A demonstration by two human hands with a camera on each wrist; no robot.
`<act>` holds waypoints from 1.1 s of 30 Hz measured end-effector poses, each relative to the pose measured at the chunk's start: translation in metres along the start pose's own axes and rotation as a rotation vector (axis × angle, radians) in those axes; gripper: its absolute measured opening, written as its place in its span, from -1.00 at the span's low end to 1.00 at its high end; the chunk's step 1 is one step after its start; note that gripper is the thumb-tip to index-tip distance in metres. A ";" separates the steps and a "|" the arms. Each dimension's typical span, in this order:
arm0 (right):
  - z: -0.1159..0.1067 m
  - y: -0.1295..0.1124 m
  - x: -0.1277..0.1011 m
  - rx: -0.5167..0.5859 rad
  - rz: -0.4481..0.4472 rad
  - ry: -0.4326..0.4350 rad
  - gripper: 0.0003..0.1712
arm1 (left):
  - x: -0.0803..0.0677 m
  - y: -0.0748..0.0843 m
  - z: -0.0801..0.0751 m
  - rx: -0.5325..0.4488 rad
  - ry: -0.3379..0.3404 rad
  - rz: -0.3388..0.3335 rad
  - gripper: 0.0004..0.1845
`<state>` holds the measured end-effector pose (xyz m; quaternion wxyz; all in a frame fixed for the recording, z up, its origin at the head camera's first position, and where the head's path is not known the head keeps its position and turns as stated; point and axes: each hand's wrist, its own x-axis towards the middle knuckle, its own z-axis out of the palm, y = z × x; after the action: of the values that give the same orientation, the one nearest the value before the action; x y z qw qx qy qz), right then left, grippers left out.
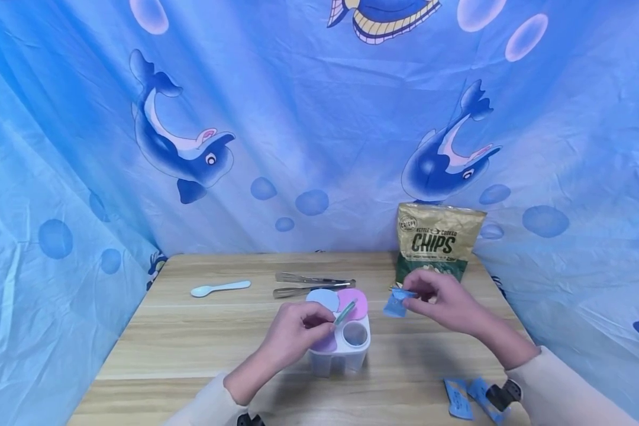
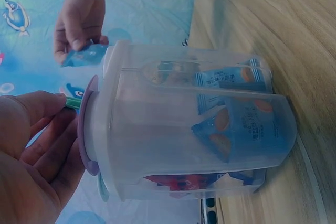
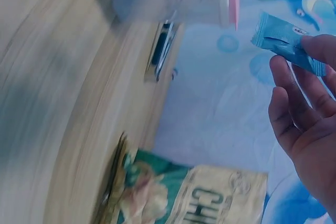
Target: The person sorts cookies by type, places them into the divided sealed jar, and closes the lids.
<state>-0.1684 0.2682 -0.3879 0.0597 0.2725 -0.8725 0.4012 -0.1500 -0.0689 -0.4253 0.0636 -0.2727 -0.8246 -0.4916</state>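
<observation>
Head view shows the left hand [image 1: 293, 334] at the near middle of the bench [image 1: 191, 349], fingers curled and pinching a thin green stick [image 1: 345, 312] that rises from one of the lids of a clear plastic mould [image 1: 346, 349]. The mould stands upright just beside that hand, touching it on the side nearest the person's right. Its top carries a pale blue lid [image 1: 323, 299], a pink lid [image 1: 354, 300] and a lilac lid partly under the fingers, and one round well [image 1: 355, 333] stands uncovered. From the left wrist camera, blue wrapped sachets [image 2: 247, 129] show through the clear walls, lying inside the compartments, with something red lower down that I cannot make out.

Out toward the right-hand side, the right hand [image 1: 444, 305] hovers above the bench with its fingertips pinched on a small blue packet [image 1: 396, 303], held just clear of the mould and level with its top. Behind that hand, at the far edge, a bag of chips [image 1: 438, 248] stands upright against the blue dolphin curtain [image 1: 298, 130].

Beyond the mould lie metal tongs [image 1: 311, 284], and further toward the far left a pale blue spoon [image 1: 219, 288]. Near the front right corner, two more blue packets [image 1: 465, 397] lie flat on the wood.
</observation>
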 end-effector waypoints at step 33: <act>0.063 -0.012 0.015 0.156 -0.063 -0.167 -0.90 | 0.000 -0.002 -0.002 0.007 -0.002 0.002 -0.89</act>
<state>-0.1674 0.2092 -0.4169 -0.0219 0.3362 -0.8315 0.4417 -0.1511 -0.0709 -0.4258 0.0641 -0.2737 -0.8262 -0.4883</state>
